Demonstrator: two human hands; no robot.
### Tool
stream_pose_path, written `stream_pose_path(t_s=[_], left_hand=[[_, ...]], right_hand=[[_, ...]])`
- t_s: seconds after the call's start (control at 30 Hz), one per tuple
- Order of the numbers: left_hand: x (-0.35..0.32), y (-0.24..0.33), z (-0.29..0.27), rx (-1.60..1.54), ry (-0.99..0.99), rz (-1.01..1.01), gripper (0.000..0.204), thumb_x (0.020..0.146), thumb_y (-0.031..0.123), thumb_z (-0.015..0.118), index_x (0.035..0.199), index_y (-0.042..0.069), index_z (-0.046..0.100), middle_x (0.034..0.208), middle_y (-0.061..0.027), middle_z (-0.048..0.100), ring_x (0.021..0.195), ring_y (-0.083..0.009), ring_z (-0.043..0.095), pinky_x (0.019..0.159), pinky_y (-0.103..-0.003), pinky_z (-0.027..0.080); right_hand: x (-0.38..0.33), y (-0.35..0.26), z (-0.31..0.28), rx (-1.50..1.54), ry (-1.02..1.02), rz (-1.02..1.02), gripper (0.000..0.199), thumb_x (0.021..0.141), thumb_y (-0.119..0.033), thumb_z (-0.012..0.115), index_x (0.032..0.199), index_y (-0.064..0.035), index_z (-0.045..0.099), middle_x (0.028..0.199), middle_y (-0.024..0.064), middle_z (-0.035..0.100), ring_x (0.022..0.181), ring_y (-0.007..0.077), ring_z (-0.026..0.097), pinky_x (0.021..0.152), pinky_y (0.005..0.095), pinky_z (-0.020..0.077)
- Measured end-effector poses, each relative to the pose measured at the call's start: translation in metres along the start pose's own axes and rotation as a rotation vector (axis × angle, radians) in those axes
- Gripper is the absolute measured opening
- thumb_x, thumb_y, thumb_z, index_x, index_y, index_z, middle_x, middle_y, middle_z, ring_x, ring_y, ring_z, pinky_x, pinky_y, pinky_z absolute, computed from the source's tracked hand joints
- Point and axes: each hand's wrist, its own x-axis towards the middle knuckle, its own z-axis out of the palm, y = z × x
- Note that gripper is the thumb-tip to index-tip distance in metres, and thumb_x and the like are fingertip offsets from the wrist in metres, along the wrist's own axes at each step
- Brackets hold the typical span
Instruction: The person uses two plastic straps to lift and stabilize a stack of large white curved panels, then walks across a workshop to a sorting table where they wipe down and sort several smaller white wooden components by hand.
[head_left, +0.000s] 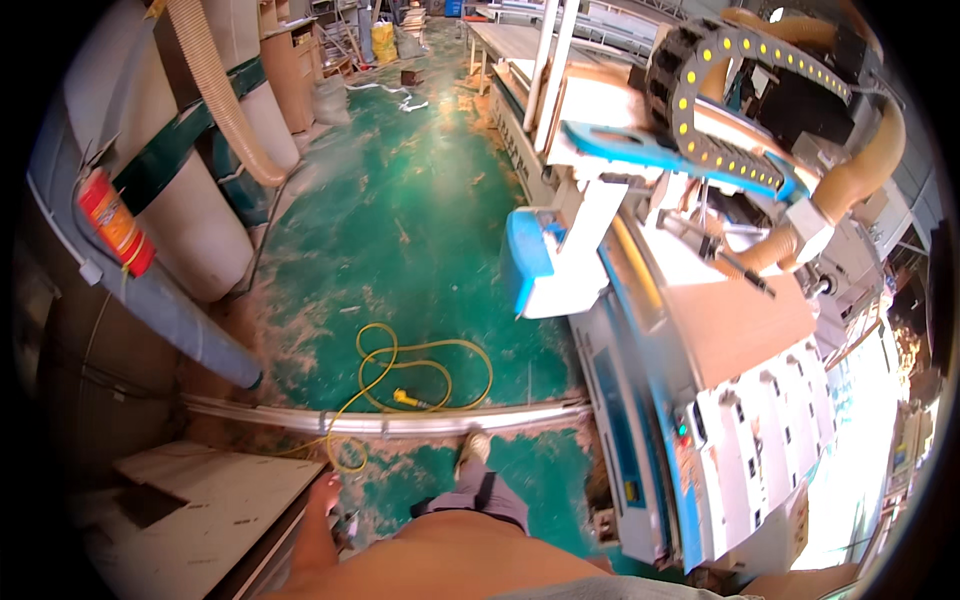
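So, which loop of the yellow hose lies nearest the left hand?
The small loop on the near side of the pale rail, just ahead of the left hand; the bigger loops lie past the rail.

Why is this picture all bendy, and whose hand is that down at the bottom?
That's the left hand of the person wearing the camera. The camera sits on their head and looks down through a very wide lens, so straight edges curve. The hand is beside some pale boards; I can't tell whether it touches or holds anything. The right hand isn't showing. A looped yellow hose or cord lies on the green floor. On the right stands a big blue-and-white machine with a flat brown sheet on it.
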Motion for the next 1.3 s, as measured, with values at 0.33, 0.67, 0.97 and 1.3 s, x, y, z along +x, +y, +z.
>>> stream_pose_path(t_s=[0.33, 0.67, 0.97, 1.3], left_hand=[[0.125, 0.185, -0.014, -0.225, 0.074, 0.061, 0.036, 0.089, 0.016, 0.056, 0.122, 0.004, 0.059, 0.111, -0.0168, 0.066, 0.103, -0.0273, 0.063, 0.086, -0.038, 0.049], [0.255, 0.211, 0.012, 0.020, 0.043, -0.239, 0.028, 0.091, 0.021, 0.050, 0.106, 0.001, 0.061, 0.092, -0.0169, 0.064, 0.085, -0.0302, 0.062, 0.077, -0.042, 0.048], [0.619, 0.443, -0.120, 0.548, 0.215, 0.284, 0.034, 0.095, 0.031, 0.043, 0.094, 0.000, 0.060, 0.084, -0.0193, 0.063, 0.077, -0.0386, 0.060, 0.075, -0.051, 0.046], [0.948, 0.805, -0.229, 0.058, 0.226, 0.226, 0.034, 0.087, 0.019, 0.057, 0.119, 0.009, 0.062, 0.094, -0.0093, 0.069, 0.081, -0.0232, 0.064, 0.073, -0.036, 0.050]], right_hand=[[0.297, -0.207, -0.676, 0.672, 0.678, -0.353, 0.032, 0.089, -0.026, 0.051, 0.114, -0.0099, 0.062, 0.110, 0.0196, 0.064, 0.102, 0.0407, 0.060, 0.088, 0.0449, 0.0482], [0.421, -0.368, -0.963, 0.344, 0.455, -0.634, 0.035, 0.085, -0.022, 0.051, 0.116, -0.0110, 0.063, 0.112, 0.0175, 0.065, 0.103, 0.0377, 0.061, 0.088, 0.0442, 0.0487], [0.549, -0.275, -0.828, 0.041, -0.119, -0.086, 0.038, 0.086, -0.030, 0.050, 0.115, -0.0103, 0.063, 0.110, 0.0177, 0.066, 0.109, 0.0345, 0.059, 0.086, 0.0448, 0.0480], [0.702, -0.371, -0.986, 0.566, -0.183, 0.027, 0.024, 0.082, -0.027, 0.056, 0.099, -0.0123, 0.064, 0.093, 0.0141, 0.065, 0.084, 0.0317, 0.062, 0.068, 0.0448, 0.0490]])
